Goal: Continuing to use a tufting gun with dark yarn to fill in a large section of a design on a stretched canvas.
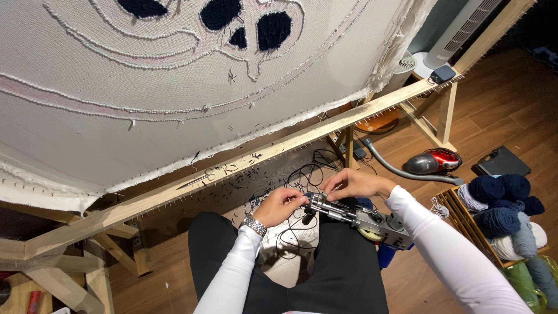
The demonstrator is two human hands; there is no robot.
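Observation:
A metal tufting gun [363,220] lies across my lap, its needle end pointing left. My left hand [280,206], with a silver watch on the wrist, pinches at the needle tip. My right hand [356,184] reaches over the front of the gun, fingers closed on the same tip area. Thin dark yarn trails from there. Both arms wear white sleeves, and my legs are in black trousers.
A stretched pale cloth [145,104] with white, pink and navy tufted lines fills the wooden frame [279,152] above. Scissors [200,179] rest on the frame rail. A red vacuum cleaner [433,161], a crate of navy and grey yarn [503,212] and black cables [314,168] lie on the wood floor.

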